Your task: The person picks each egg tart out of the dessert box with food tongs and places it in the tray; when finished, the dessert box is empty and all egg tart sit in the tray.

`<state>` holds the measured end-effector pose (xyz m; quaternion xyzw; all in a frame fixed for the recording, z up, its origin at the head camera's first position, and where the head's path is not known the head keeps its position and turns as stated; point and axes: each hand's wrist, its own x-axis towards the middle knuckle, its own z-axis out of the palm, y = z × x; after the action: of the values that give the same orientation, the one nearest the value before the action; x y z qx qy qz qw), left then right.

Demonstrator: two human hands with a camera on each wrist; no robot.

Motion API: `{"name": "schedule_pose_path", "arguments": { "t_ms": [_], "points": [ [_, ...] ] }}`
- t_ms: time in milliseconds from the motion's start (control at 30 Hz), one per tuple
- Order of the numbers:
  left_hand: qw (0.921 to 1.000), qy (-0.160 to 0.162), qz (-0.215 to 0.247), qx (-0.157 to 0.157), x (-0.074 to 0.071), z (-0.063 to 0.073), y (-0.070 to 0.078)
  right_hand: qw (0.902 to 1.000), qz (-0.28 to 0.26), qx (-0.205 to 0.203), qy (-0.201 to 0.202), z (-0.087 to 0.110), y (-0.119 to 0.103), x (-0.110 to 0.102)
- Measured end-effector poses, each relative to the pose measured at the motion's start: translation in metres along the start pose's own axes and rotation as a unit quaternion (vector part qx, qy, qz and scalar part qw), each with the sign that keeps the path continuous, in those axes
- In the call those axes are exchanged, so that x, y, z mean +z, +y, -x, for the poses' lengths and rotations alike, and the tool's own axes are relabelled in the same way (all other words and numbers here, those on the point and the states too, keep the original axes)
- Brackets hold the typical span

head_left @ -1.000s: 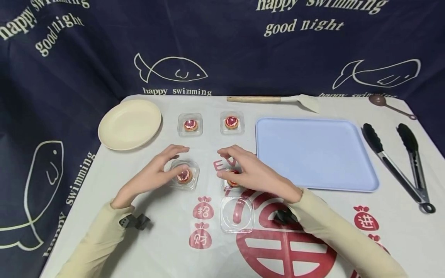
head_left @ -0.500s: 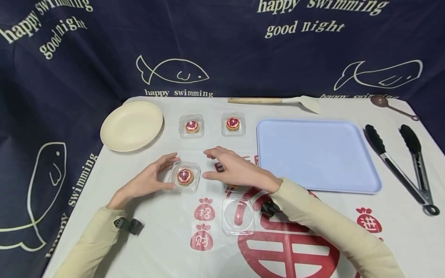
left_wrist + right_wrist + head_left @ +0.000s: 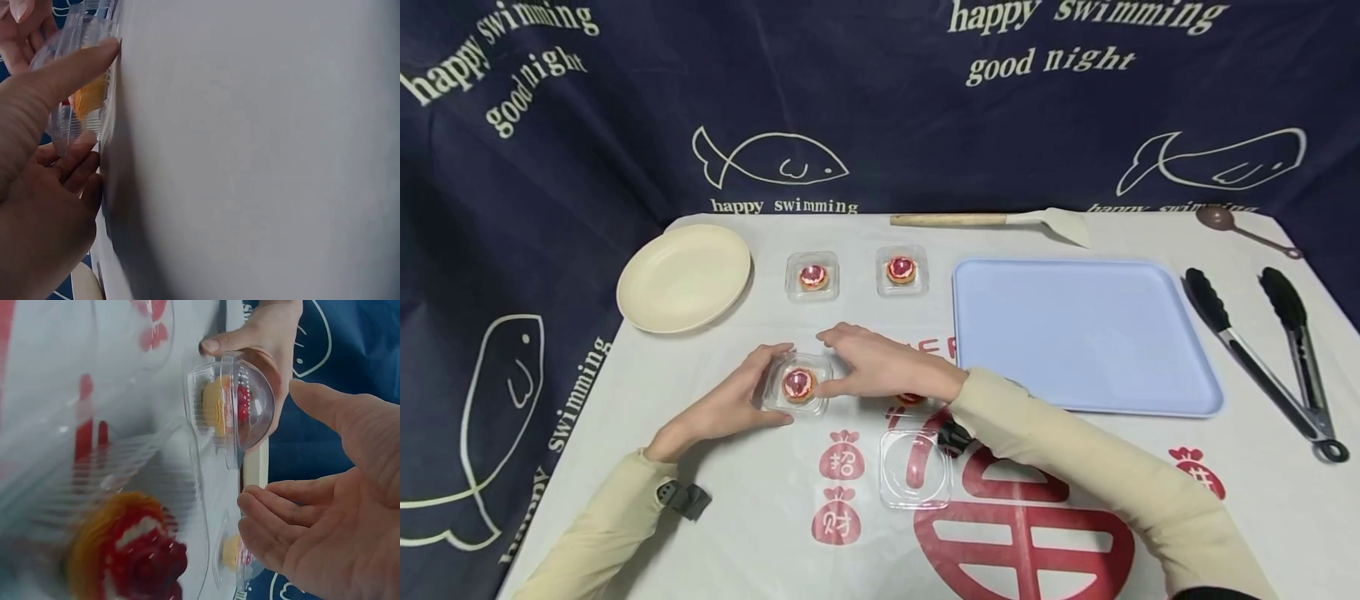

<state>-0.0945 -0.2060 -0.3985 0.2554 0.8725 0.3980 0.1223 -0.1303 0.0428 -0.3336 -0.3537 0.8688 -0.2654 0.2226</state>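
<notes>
My left hand [image 3: 737, 404] holds a clear plastic box [image 3: 808, 407] by its left side, thumb at the near edge and fingers at the far edge. Inside sits a small red-topped tart [image 3: 798, 384], and a domed lid [image 3: 257, 409] covers it. My right hand [image 3: 880, 364] hovers over the box's right side, fingers and thumb spread. The right wrist view shows a gap between that hand and the dome. Beneath my right wrist, partly hidden, another tart [image 3: 134, 550] sits in an open clear box; a clear lid part [image 3: 914, 471] lies in front of it.
Two more boxed tarts, at the left [image 3: 812, 277] and right [image 3: 901, 270], stand farther back. A cream plate [image 3: 685, 279] lies left, a blue tray [image 3: 1082, 333] right. Beyond are tongs [image 3: 1262, 375], a spatula [image 3: 985, 219] and a brown spoon [image 3: 1225, 221].
My left hand has gone from hovering over the box to gripping its side. My right hand has moved left, from above the open box to the held box.
</notes>
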Motion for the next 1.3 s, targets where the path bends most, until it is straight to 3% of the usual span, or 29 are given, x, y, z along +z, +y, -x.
{"name": "schedule_pose_path", "arguments": {
  "t_ms": [267, 433, 900, 1300],
  "points": [
    [0.9976, 0.022, -0.042, 0.051, 0.008, 0.0, -0.003, 0.9969, 0.061, -0.007, -0.05, -0.016, -0.008, 0.008],
    [0.9981, 0.014, -0.046, 0.039, 0.009, 0.0, -0.001, 0.9942, 0.099, -0.001, -0.042, -0.022, -0.009, 0.012],
    [0.9973, 0.019, -0.059, 0.04, 0.009, -0.005, 0.001, 0.996, 0.083, 0.022, -0.027, -0.031, -0.008, 0.009],
    [0.9972, 0.004, -0.073, 0.016, 0.006, -0.005, 0.002, 0.995, 0.097, 0.021, -0.003, -0.029, -0.012, 0.011]
  ]
}}
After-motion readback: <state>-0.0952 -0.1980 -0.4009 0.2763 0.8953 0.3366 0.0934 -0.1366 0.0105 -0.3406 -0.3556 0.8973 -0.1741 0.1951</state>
